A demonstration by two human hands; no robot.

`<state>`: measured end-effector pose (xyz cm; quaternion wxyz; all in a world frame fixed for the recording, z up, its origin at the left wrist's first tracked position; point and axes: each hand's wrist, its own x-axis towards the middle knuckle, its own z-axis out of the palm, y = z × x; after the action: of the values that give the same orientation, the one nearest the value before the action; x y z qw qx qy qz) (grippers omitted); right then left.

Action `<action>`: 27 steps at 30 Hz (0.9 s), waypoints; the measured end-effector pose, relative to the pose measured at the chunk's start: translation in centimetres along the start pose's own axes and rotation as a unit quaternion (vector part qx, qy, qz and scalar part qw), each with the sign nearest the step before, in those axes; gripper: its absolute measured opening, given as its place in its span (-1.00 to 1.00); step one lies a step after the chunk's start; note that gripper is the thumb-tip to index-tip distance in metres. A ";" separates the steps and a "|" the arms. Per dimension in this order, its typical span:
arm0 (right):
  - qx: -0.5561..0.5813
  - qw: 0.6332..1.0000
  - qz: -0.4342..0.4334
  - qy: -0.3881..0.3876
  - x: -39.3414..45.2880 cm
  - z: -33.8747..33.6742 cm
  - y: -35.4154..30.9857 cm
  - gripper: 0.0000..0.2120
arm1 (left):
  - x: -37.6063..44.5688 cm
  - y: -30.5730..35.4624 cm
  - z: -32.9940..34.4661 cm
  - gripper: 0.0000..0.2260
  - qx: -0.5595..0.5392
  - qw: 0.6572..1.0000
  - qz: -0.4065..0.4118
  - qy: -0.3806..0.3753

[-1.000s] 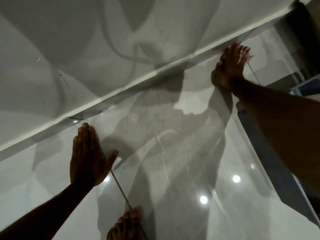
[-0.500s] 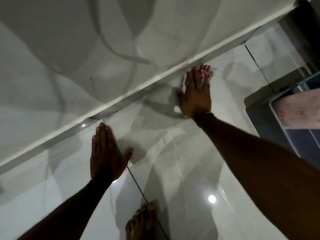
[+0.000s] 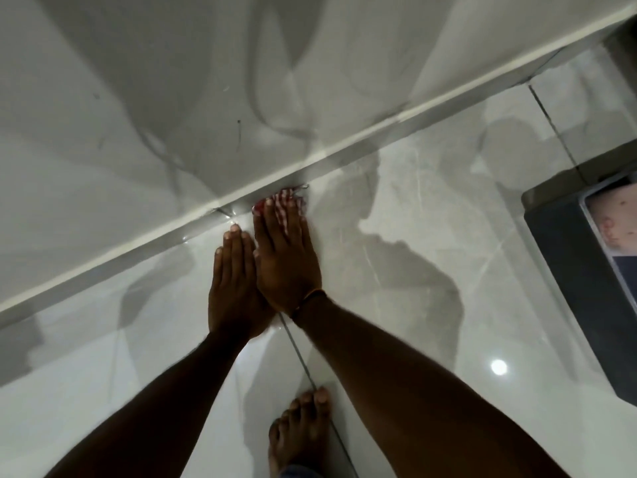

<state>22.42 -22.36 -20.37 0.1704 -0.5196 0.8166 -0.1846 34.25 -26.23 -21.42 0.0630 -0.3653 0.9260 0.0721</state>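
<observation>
A small red-and-white checked cloth [image 3: 293, 201] lies on the glossy grey floor tile [image 3: 396, 253], close against the skirting [image 3: 138, 243] at the foot of the wall. My right hand [image 3: 286, 257] lies flat on the cloth with straight fingers pressing it to the tile; most of the cloth is hidden under the fingers. My left hand [image 3: 234, 284] rests flat on the tile right beside it, fingers straight and together, touching the side of the right hand. A thin cord band circles my right wrist.
My bare foot [image 3: 300, 429] stands on a dark grout line [image 3: 303, 360] running towards me. A dark box-like object with a pale patterned top [image 3: 582, 277] sits on the floor at the right edge. The pale wall [image 3: 172, 81] fills the upper left.
My right hand has slid left along the skirting with the cloth, from the far right tile to beside my left hand. The left hand has stayed flat on the floor.
</observation>
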 end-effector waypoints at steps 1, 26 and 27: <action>-0.010 0.999 -0.040 -0.001 0.1 0.1 0.6 -0.40 | 0.0 -0.1 0.0 -0.14 -0.003 1.000 -0.004 -0.001; -0.147 0.981 0.101 0.073 5.9 -17.0 30.2 -0.39 | 0.0 0.5 -0.6 -0.02 -0.043 0.997 -0.047 -0.048; -0.141 0.978 0.139 0.069 6.7 -18.1 31.7 -0.36 | 0.1 0.5 -0.6 -0.01 -0.040 0.997 -0.050 -0.049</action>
<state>-13.67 -13.80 -20.26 0.0626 -0.4057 0.9086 -0.0775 33.85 -26.03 -20.84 0.0974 -0.4098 0.8985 0.1237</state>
